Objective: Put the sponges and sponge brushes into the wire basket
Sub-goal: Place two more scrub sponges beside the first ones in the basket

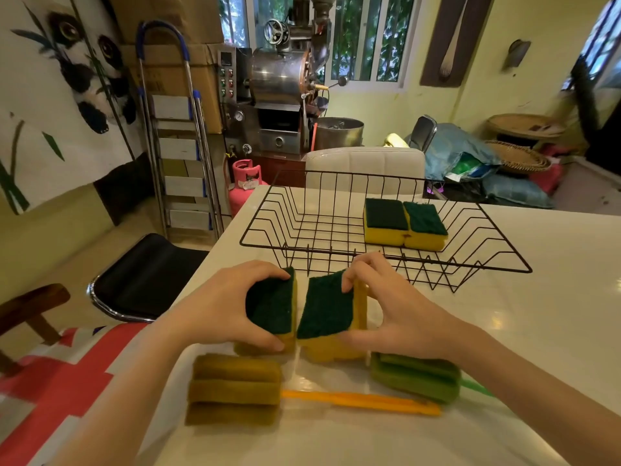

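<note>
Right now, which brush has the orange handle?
The yellow-brown sponge brush nearest the left hand; its orange handle lies across the table. The green sponge brush has a green one.

Daylight is entering through the barred windows (366, 38) in the yellow rear wall. A panda mural (84, 68) is covering the left wall. A stepladder (178, 136) is leaning beside a metal roasting machine (282, 89). A white chair (366, 166) is standing behind the white table (554, 314).
</note>
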The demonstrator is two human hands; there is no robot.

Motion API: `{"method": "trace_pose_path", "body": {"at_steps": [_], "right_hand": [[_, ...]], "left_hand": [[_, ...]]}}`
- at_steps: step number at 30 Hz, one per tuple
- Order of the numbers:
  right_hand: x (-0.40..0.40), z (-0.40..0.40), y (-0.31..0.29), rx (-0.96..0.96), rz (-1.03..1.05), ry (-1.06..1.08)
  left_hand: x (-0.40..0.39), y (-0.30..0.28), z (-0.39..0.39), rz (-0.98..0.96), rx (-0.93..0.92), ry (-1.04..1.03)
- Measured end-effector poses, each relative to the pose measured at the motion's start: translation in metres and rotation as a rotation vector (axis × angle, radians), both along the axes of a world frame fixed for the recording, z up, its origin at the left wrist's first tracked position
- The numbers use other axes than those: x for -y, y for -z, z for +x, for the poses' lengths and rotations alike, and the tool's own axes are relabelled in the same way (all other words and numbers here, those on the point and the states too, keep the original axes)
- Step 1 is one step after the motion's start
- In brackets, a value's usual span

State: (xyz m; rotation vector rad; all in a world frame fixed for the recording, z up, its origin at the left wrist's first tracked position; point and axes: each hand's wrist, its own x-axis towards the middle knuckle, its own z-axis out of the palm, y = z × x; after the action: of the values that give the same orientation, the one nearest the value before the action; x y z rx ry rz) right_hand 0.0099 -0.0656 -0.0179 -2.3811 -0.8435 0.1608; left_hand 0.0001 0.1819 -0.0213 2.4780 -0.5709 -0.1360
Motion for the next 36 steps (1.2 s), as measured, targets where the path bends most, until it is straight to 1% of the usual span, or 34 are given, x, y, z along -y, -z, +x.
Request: {"method": "trace_pose_path", "body": {"at_steps": [4,8,10,16,20,23,25,27,31,33,36], "right_hand": [[-0.002,0.008,0.003,-0.088,0.023,-0.008],[-0.009,0.012,0.002,-0.077,-0.012,-0.012],[-0.008,0.014,0.001,-0.105,-0.006,-0.02],[-0.001,0.019,0.006,-0.162,-0.207,-0.034],[-0.002,0.018,0.003,-0.185,-0.205,-0.004],[-0.007,0.016,-0.001,-0.181,-0.172,-0.016],[-0.013,0.013,-0.003,-0.166,-0.156,-0.029],[-0.021,0.011,-0.004,-0.12,-0.165,-0.046],[-0.034,0.01,0.0,0.07,-0.323,-0.078],[-0.04,0.011,0.003,0.12,-0.379,-0.064],[-0.045,0.013,0.003,0.186,-0.406,-0.064]], "left_hand": [[-0.003,0.003,0.002,0.025,-0.018,0.013],[-0.005,0.007,0.005,0.011,-0.028,0.018],[-0.007,0.008,0.007,-0.004,-0.046,0.018],[-0.007,0.013,0.008,0.001,-0.05,0.028],[-0.007,0.012,0.006,-0.009,-0.05,0.03],[-0.007,0.008,0.005,-0.054,-0.05,0.01],[-0.008,0.004,0.004,-0.078,-0.038,-0.033],[-0.01,0.004,0.004,-0.062,-0.05,-0.055],[-0.01,0.007,0.004,-0.024,-0.069,-0.018],[-0.01,0.008,0.005,-0.027,-0.04,-0.016],[-0.009,0.007,0.004,-0.034,-0.008,-0.029]]}}
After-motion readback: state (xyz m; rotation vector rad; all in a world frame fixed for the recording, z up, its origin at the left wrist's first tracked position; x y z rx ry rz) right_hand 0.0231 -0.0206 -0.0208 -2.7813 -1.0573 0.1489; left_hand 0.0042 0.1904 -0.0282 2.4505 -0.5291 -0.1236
